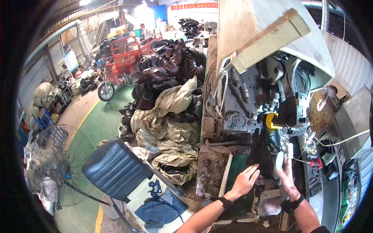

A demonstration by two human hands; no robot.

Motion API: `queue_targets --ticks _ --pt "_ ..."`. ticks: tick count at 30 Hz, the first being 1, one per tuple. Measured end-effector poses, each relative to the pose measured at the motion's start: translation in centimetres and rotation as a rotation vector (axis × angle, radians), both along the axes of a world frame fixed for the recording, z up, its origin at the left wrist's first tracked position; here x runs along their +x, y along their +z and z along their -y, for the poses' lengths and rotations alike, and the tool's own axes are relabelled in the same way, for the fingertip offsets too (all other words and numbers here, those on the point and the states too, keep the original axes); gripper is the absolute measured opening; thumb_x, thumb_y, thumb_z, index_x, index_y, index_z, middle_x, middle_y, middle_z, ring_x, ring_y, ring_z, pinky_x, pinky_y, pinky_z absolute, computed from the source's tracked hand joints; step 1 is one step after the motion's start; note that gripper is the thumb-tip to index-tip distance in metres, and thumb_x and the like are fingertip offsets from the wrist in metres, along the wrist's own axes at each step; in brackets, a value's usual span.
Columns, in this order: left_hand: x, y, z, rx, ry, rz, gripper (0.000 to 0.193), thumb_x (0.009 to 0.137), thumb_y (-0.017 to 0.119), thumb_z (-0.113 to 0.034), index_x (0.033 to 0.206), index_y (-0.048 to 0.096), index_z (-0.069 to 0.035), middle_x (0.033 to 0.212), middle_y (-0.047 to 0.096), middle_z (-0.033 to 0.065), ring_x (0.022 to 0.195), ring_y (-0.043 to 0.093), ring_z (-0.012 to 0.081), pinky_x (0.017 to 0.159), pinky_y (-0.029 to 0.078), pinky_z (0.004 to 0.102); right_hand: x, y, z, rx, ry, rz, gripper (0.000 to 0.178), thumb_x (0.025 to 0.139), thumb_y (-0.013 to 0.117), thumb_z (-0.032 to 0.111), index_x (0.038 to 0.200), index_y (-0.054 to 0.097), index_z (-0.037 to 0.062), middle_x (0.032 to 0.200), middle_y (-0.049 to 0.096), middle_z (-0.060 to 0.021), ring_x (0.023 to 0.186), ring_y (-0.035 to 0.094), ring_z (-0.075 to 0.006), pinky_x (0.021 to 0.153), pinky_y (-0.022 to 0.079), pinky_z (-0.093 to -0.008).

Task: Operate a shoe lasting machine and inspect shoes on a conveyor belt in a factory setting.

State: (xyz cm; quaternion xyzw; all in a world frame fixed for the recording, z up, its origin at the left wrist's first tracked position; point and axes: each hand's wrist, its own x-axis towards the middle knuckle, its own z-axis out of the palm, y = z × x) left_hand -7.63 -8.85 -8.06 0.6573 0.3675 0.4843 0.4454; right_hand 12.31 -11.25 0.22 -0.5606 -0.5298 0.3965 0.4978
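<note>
This is a factory workshop, a working production floor. The heavy, grimy machine (237,122) with exposed steel parts shows it best, its metal housing (243,25) rising overhead. Along the machine's left edge, shiny black bundles (169,64) and pale sacks (176,97) are heaped on the green floor (107,118), whose left edge is marked by a yellow line (87,115). A red cargo tricycle (125,54) stands toward the floor's far edge, and a caged industrial fan (68,176) near its front left corner. A thick duct (82,37), a corrugated wall (351,58) and a red banner (195,6) fit too.
</note>
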Motion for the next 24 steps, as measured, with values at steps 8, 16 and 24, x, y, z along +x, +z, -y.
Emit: queue_targets --ticks 8,16,24 --pt "-1.4 -0.4 1.9 -0.185 0.132 0.178 0.035 0.096 0.063 -0.022 0.123 0.065 0.001 0.121 0.068 0.0154 0.111 0.065 0.0224 0.096 0.049 0.0309 -2.9 0.3 -0.9 0.171 -0.143 0.353 0.108 0.075 0.085 0.023 0.15 0.016 -0.0124 0.151 0.032 -0.0262 0.14 0.033 -0.0309 0.117 0.025 -0.036" --pt "-1.4 0.8 2.8 -0.256 0.157 0.185 0.03 0.098 0.062 -0.017 0.122 0.065 0.001 0.111 0.071 0.0084 0.101 0.066 0.013 0.09 0.051 0.0262 -4.3 2.5 0.5 0.011 -0.146 0.259 0.101 0.073 0.077 0.004 0.152 0.015 -0.0089 0.153 0.031 -0.0245 0.141 0.03 -0.0298 0.118 0.021 -0.0345" --pt "-2.0 5.1 1.3 -0.016 0.272 0.149 0.03 0.098 0.06 -0.009 0.125 0.061 0.002 0.114 0.069 0.0097 0.107 0.063 0.0155 0.096 0.049 0.0285 -2.9 9.4 2.2 -0.222 -0.175 -0.157 0.09 0.068 0.074 -0.005 0.147 0.03 -0.0062 0.132 0.053 -0.0175 0.114 0.056 -0.021 0.098 0.047 -0.0339"
